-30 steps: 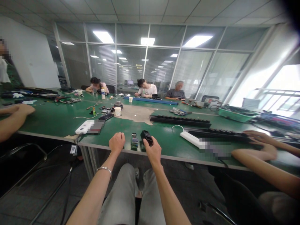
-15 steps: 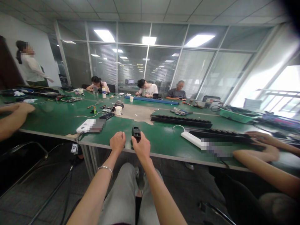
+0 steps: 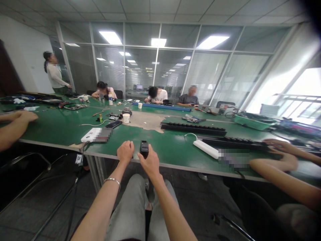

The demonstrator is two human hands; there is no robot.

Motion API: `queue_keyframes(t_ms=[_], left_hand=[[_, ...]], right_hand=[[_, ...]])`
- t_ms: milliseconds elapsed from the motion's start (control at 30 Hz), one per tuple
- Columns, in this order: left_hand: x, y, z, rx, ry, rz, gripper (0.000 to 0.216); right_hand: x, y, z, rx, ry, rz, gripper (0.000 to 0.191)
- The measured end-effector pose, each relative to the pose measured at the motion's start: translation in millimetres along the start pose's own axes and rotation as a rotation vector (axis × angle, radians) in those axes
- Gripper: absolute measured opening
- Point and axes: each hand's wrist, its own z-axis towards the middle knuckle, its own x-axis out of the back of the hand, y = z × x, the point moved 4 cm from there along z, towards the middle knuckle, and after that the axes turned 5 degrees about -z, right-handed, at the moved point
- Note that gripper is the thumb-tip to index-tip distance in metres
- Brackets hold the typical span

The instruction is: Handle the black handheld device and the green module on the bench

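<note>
My right hand [image 3: 149,160] grips a small black box-shaped part [image 3: 144,147] at the table's near edge, thumb along its side. The part stands up from the hand, and a recess shows in its face. Just to the left, my left hand [image 3: 125,152] is curled into a loose fist at the same edge. Whether anything is inside those fingers is hidden. A gap of green table top [image 3: 170,150] separates the left hand from the black part.
A white box [image 3: 90,134] lies to the left, near a paper cup [image 3: 126,117]. To the right are a white power bank-like bar [image 3: 206,149] and long black slotted rails [image 3: 193,128]. Co-workers' arms [image 3: 281,164] rest at both sides; a green basket [image 3: 253,122] stands far right.
The black part has tilted and dropped slightly in my right hand, which moved a little left. My left hand stays put. A standing person at far left has walked rightward.
</note>
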Motion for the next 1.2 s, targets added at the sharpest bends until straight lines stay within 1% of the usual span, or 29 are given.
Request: queue_keyframes(t_ms=[100,233,333,500,633,767,833,933,1033,1133,1200], left_hand=[[0,0,0,-0.002,0.006,0.004,0.044],[1,0,-1,0.015,-0.002,0.009,0.044],[3,1,-1,0.013,0.0,0.005,0.043],[5,0,-1,0.011,0.0,-0.006,0.043],[4,1,0,0.006,-0.045,0.012,0.043],[1,4,2,-0.014,-0.114,0.056,0.037],[-1,5,2,-0.015,-0.122,0.074,0.035],[-3,7,3,-0.028,-0.125,0.081,0.034],[-3,8,5,-0.022,-0.137,0.079,0.034],[-3,8,6,-0.034,-0.147,0.07,0.033],[-4,9,6,-0.042,-0.147,0.072,0.033]], right_hand=[[-5,6,0,0.063,0.063,0.077,0.075],[-11,11,0,0.096,0.072,0.124,0.067],[-15,11,0,0.075,0.063,0.112,0.063],[-17,9,3,0.022,0.067,0.054,0.065],[-16,8,2,0.023,0.061,0.055,0.067],[-14,8,1,-0.003,0.055,0.061,0.063],[-12,8,1,-0.007,0.061,0.066,0.062],[-8,6,4,-0.004,0.089,0.087,0.061],[2,2,12,-0.008,0.131,0.118,0.062],[21,-1,23,-0.026,0.179,0.152,0.063],[36,3,29,-0.02,0.205,0.174,0.063]])
